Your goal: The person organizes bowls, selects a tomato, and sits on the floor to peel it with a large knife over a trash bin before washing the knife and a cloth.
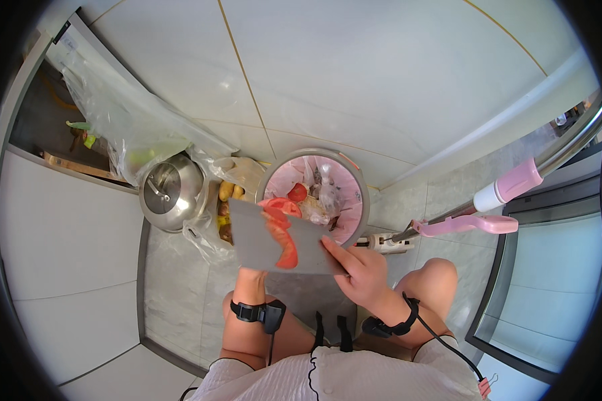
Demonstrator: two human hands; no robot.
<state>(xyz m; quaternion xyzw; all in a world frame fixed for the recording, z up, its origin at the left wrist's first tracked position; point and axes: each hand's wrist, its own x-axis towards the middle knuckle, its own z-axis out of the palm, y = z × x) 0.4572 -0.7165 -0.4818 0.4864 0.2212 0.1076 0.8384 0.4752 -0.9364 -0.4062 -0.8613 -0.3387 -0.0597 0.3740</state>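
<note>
My right hand (363,273) grips the right edge of a flat grey blade or board (251,240); which it is, I cannot tell. A red tomato slice (287,258) and other reddish pieces show against its face. More cut tomato (283,204) is seen at its far edge, overlapping the near side of a round bin (367,210). Of my left hand (253,275), only the wrist end shows below the blade or board; its fingers are hidden. Inside the bin's pink liner (353,200) lie a red tomato piece (297,192), clear plastic and food scraps.
Left of the bin are potatoes (227,191) among plastic bags (246,170) and a lidded steel pot (173,193). A pink-handled floor-cleaning tool (464,225) leans at the right, beside a glass-fronted frame (547,270). White panels (331,75) rise beyond the bin.
</note>
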